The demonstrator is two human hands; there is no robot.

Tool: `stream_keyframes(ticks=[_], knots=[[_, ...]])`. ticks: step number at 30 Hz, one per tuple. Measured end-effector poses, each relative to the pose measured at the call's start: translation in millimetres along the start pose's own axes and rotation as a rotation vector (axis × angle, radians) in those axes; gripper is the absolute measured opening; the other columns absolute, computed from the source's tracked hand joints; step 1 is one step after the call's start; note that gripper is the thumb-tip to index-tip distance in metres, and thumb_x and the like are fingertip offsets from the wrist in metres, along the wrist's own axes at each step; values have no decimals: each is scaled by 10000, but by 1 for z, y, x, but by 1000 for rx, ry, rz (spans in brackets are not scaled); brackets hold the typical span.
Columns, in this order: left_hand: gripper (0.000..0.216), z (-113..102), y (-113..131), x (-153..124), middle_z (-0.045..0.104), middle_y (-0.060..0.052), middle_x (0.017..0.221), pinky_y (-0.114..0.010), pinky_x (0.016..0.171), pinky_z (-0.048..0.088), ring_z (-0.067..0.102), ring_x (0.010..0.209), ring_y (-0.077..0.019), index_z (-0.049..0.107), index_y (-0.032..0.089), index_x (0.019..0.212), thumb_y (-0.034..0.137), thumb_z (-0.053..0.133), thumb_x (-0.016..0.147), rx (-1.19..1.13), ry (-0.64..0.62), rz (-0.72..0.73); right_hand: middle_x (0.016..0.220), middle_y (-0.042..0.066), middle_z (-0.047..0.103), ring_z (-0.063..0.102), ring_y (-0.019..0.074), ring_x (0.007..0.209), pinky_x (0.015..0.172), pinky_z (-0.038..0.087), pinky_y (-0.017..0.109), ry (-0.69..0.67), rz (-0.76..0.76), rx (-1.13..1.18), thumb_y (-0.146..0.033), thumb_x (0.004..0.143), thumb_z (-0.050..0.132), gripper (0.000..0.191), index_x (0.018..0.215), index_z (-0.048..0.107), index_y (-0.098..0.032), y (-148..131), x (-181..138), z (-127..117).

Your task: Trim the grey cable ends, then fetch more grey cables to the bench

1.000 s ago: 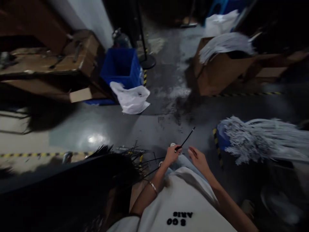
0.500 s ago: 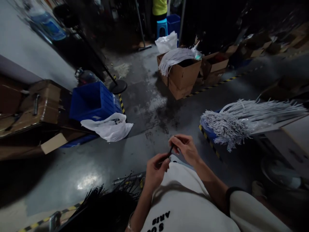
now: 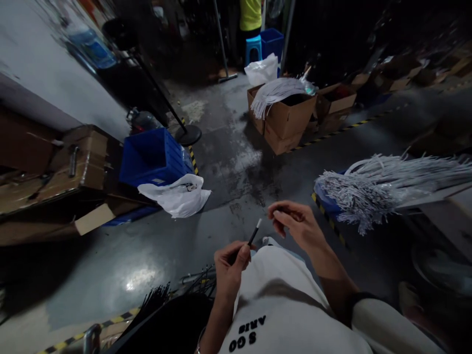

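My left hand (image 3: 231, 263) pinches a thin black stick with a white tip (image 3: 254, 233) between thumb and fingers. The stick slants up to the right, its white end free; what exactly it is I cannot make out. Just right of that tip, apart from it, is my right hand (image 3: 295, 222), fingers curled in with the thumb against them. Whether something small sits in them is hidden. Below my left forearm lies a dark bundle of thin black strands (image 3: 157, 298), their ends fanned upward.
To the right, bundled white strands (image 3: 365, 191) lie over a blue bin. Ahead stands a cardboard box (image 3: 291, 118) with more white strands. At left are a blue crate (image 3: 147, 157), a white plastic bag (image 3: 180, 196) and cartons (image 3: 84, 157). A person in yellow (image 3: 250, 14) is far off.
My hands have come apart: the right moved off the stick to the right, baring its white tip. The left hand shifted slightly left and down, still holding the stick. The view has shifted slightly.
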State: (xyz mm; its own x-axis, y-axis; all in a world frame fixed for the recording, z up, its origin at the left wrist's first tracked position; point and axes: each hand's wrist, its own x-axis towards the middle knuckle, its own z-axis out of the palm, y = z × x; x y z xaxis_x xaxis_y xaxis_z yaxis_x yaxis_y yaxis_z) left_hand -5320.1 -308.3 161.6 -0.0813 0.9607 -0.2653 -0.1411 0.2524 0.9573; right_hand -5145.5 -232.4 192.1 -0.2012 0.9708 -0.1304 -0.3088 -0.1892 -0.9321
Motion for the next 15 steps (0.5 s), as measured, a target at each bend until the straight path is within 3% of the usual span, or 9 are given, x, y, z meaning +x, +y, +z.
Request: stream_keyframes(ticks=[3, 7, 15], knots=[[232, -16, 5, 1, 497, 7, 532, -174, 430, 269, 383, 460, -53, 702, 123, 747, 336, 610, 753, 60, 23, 68, 564, -17, 563, 437, 40, 403, 353, 336, 155, -128, 56, -59, -280, 759, 625, 144, 820, 658, -154, 9, -4, 32], [128, -37, 11, 0, 596, -14, 618, -183, 501, 355, 501, 558, -88, 713, 163, 775, 255, 631, 738, 133, 43, 224, 421, -54, 450, 371, 31, 360, 342, 285, 148, -113, 19, -178, -265, 757, 626, 138, 783, 662, -134, 13, -2, 61], [141, -82, 15, 3, 645, -28, 716, -206, 571, 416, 564, 641, -113, 700, 189, 848, 153, 632, 730, 257, 166, 433, 554, 1, 581, 413, 39, 405, 373, 302, 162, -104, -180, -447, -251, 788, 581, 155, 803, 680, -134, 15, -3, 104]])
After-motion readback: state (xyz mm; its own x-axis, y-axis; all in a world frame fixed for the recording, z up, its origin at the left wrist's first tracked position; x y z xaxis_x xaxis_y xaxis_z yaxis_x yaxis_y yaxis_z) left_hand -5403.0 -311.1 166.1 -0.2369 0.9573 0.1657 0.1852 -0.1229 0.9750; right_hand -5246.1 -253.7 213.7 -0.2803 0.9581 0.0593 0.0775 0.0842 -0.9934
